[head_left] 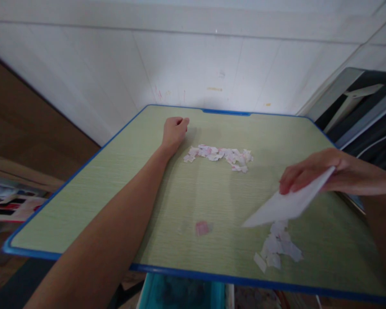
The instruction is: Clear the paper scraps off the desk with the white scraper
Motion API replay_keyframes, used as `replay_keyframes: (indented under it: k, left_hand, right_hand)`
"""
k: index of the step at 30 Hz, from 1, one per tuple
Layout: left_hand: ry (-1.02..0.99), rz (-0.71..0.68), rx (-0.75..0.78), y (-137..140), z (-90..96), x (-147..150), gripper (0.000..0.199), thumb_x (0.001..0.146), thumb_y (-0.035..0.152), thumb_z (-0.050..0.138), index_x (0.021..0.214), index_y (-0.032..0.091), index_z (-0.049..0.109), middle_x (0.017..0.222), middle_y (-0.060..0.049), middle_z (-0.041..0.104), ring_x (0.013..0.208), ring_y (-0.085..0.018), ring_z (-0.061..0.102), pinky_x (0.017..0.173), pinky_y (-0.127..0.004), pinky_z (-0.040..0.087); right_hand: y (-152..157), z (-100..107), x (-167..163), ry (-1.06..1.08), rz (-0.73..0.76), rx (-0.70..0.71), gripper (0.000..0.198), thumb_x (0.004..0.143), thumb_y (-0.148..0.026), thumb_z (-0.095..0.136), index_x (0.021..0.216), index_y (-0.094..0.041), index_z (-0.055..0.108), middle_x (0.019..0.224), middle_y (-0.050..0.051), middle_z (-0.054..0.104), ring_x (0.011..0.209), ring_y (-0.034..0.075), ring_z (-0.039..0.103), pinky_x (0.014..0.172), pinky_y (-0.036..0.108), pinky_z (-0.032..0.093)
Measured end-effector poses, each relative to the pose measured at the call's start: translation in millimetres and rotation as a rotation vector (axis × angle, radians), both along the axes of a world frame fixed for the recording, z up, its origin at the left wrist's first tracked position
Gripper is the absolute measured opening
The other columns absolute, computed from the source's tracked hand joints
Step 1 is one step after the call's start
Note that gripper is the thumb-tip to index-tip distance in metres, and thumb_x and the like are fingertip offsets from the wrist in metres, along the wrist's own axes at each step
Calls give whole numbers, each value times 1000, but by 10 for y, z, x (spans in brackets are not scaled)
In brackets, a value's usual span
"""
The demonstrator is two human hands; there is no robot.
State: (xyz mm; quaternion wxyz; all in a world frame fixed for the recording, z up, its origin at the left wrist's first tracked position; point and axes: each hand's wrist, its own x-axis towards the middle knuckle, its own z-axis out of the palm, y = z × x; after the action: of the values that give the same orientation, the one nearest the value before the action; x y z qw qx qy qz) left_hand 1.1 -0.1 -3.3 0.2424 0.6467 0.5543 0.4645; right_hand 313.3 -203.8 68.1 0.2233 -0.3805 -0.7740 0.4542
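My left hand (174, 134) rests as a loose fist on the far part of the table, with nothing showing in its curled fingers. Just to its right lies a strip of torn paper scraps (212, 153), white with pinkish marks. Over the right side of the table, my right hand (305, 171) grips a white sheet of paper (286, 207), held tilted. Partly behind and below that sheet is a second pile of torn scraps (276, 246). A small pink-and-clear piece (202, 228) lies near the front middle; its kind is unclear.
The pale green tabletop (116, 197) has a blue edge and stands against a white panelled wall (186, 60). Dark and grey flat items (369, 107) lean at the right. Below the front edge is a teal bin (183, 294). Brown furniture (28, 111) stands at the left.
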Motion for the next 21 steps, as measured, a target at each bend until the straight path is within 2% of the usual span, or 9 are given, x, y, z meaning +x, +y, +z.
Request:
replay_keyframes:
  k: [3, 6, 8, 11, 16, 21]
  left_hand:
    - [8, 2, 5, 7, 3, 0, 33, 79, 33, 50, 50, 21, 41, 49, 3, 34, 56, -11, 32, 57, -29, 23]
    - [17, 5, 9, 10, 9, 7, 35, 80, 32, 50, 49, 21, 41, 49, 3, 33, 55, -10, 33, 57, -29, 23]
    - [21, 12, 5, 7, 15, 12, 35, 80, 32, 50, 48, 21, 41, 48, 3, 33, 55, -10, 33, 57, -29, 22]
    - [22, 23, 0, 1, 15, 15, 34, 80, 31, 50, 49, 20, 42, 48, 3, 34, 54, -10, 33, 56, -29, 22]
    - [6, 20, 2, 14, 1, 12, 34, 80, 29, 51, 48, 20, 42, 48, 3, 33, 53, -9, 32, 55, -29, 22]
    - [-8, 14, 15, 25, -8, 9, 35, 80, 27, 52, 47, 20, 42, 47, 3, 32, 51, -8, 31, 54, -29, 20]
  right_hand:
    - [29, -24, 54, -118, -242, -54, 20, 81, -44, 79, 83, -25, 86, 73, 4, 81, 60, 18, 71, 53, 26, 54]
    - [43, -36, 122, -236, -388, -170, 33, 76, -52, 80, 74, -20, 84, 62, 3, 75, 52, 16, 63, 47, 26, 48]
    - [37, -38, 166, -311, -407, -229, 39, 75, -55, 79, 69, -17, 81, 58, 3, 71, 52, 16, 60, 47, 27, 45]
    - [15, -42, 186, -368, -290, -323, 41, 77, -56, 76, 68, -16, 78, 58, 3, 65, 53, 15, 56, 48, 26, 42]
    - [-30, -38, 47, -492, -84, -361, 43, 78, -56, 73, 63, -16, 73, 53, -3, 49, 51, 10, 43, 47, 24, 30]
    - [-69, -45, -95, -547, 59, -462, 50, 75, -62, 72, 59, -16, 69, 51, -4, 43, 51, 9, 37, 44, 23, 26]
